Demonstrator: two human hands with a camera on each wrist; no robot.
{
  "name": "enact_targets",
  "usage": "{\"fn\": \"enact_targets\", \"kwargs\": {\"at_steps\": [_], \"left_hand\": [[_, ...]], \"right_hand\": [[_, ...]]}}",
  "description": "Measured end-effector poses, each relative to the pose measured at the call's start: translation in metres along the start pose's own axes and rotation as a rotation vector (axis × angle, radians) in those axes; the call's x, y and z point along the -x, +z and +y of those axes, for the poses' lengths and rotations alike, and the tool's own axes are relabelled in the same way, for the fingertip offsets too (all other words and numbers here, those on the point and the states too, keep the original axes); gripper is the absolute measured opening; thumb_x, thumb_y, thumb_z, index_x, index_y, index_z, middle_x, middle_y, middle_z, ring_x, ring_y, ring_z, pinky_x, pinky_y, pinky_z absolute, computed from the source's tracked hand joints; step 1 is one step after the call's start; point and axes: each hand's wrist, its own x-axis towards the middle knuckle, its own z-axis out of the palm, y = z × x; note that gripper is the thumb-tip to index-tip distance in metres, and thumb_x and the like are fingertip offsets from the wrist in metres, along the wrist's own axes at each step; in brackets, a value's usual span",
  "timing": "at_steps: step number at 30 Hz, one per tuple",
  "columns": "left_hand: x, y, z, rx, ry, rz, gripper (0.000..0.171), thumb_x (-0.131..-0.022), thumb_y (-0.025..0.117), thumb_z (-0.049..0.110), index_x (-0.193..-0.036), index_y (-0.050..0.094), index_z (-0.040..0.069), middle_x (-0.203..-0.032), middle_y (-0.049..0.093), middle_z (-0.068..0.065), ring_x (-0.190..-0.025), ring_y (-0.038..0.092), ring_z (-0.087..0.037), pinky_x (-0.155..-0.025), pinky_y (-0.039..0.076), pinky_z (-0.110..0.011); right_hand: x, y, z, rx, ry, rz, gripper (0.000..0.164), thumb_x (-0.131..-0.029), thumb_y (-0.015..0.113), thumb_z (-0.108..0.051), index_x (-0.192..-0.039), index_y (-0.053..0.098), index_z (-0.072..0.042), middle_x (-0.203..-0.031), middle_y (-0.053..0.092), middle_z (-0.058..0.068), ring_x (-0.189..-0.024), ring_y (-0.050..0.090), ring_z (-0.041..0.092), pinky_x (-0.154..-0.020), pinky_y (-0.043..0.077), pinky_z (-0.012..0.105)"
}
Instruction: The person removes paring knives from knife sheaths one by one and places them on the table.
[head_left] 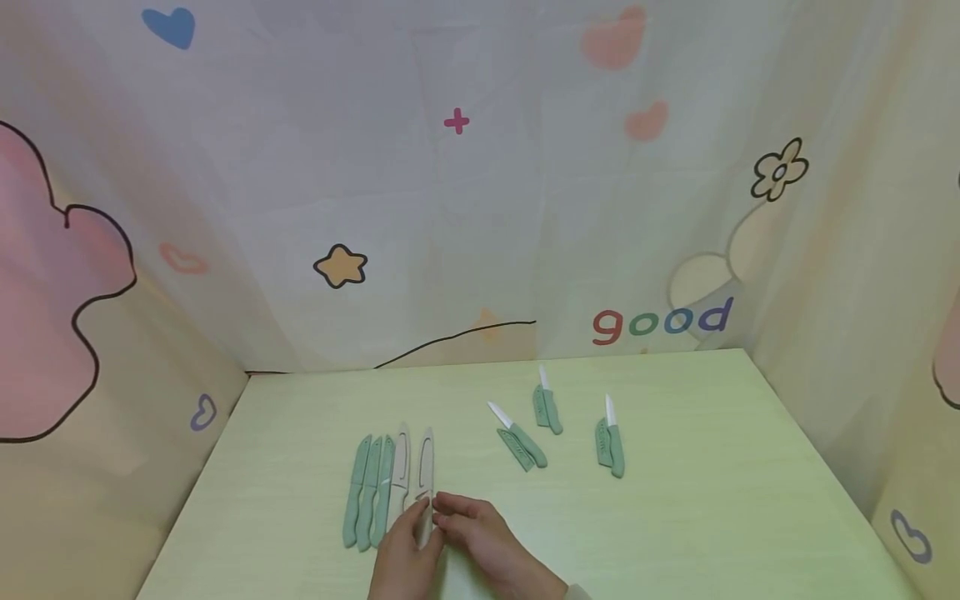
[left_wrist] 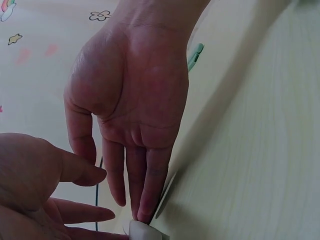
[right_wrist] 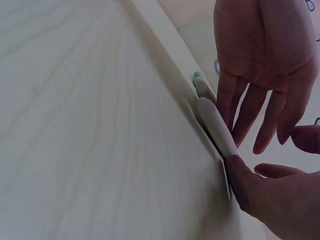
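A beige-handled knife in a beige sheath [head_left: 426, 462] lies on the table, pointing away from me, its handle between my hands. My left hand [head_left: 405, 554] is on the handle's left side, fingers nearly straight. From the right, my right hand [head_left: 491, 537] reaches in, a fingertip touching the beige handle [right_wrist: 215, 120] in the right wrist view. Neither hand wraps around it. Left of it lies a second beige sheathed knife [head_left: 401, 462], its handle partly hidden by my left hand. Beside that, three green sheathed knives [head_left: 371, 492] lie side by side.
To the right, three small green knives with bare white blades lie apart: one nearer [head_left: 528, 444], one farther back [head_left: 551, 408], one at far right [head_left: 616, 450]. Beside each is a green sheath [head_left: 515, 450]. A printed curtain [head_left: 480, 208] hangs behind the table [head_left: 712, 517].
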Motion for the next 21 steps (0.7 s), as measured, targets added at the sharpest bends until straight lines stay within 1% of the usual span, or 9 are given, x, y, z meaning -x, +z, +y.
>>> {"fn": "enact_targets", "kwargs": {"at_steps": [4,11,14,18,21], "left_hand": [[-0.0022,0.0008,-0.0005,0.009,-0.012,-0.012,0.049,-0.087,0.067,0.018,-0.131,0.055,-0.002,-0.133,0.055,-0.024,-0.123,0.045,-0.037,-0.104,0.039,-0.059],[-0.0044,0.0009,-0.001,0.028,-0.027,-0.018,0.049,-0.087,0.068,0.015,-0.131,0.056,-0.001,-0.131,0.056,-0.023,-0.124,0.044,-0.036,-0.104,0.039,-0.059],[-0.0042,0.0,-0.0005,0.045,-0.034,-0.021,0.049,-0.087,0.068,0.014,-0.132,0.056,-0.001,-0.128,0.058,-0.024,-0.121,0.047,-0.037,-0.101,0.042,-0.059],[-0.0047,-0.0004,0.0001,0.089,-0.067,-0.022,0.047,-0.088,0.067,0.013,-0.132,0.056,0.0,-0.122,0.061,-0.024,-0.113,0.054,-0.034,-0.096,0.048,-0.056],[-0.0056,0.0009,-0.0002,0.151,-0.101,-0.017,0.046,-0.088,0.067,0.012,-0.132,0.056,0.002,-0.123,0.061,-0.023,-0.11,0.056,-0.031,-0.093,0.051,-0.052]], "right_hand": [[-0.0007,-0.0005,0.0,-0.006,0.0,-0.002,0.046,-0.091,0.057,-0.006,-0.133,0.048,0.01,-0.135,0.053,0.023,-0.12,0.049,0.026,-0.107,0.04,0.05],[-0.0025,-0.0006,0.0009,-0.004,0.017,0.021,0.044,-0.091,0.057,-0.004,-0.132,0.05,0.009,-0.134,0.054,0.022,-0.117,0.052,0.024,-0.101,0.048,0.045],[-0.0032,-0.0003,0.0003,-0.017,0.023,0.031,0.044,-0.09,0.058,-0.003,-0.133,0.05,0.008,-0.133,0.055,0.021,-0.114,0.054,0.023,-0.096,0.052,0.042],[-0.0034,-0.0011,0.0012,-0.041,0.005,0.034,0.046,-0.09,0.058,0.0,-0.134,0.048,0.01,-0.133,0.055,0.022,-0.114,0.054,0.023,-0.091,0.055,0.039],[-0.0037,-0.0031,0.0032,-0.03,-0.021,0.03,0.047,-0.091,0.059,0.001,-0.135,0.046,0.01,-0.133,0.054,0.023,-0.115,0.053,0.024,-0.091,0.055,0.038]]}}
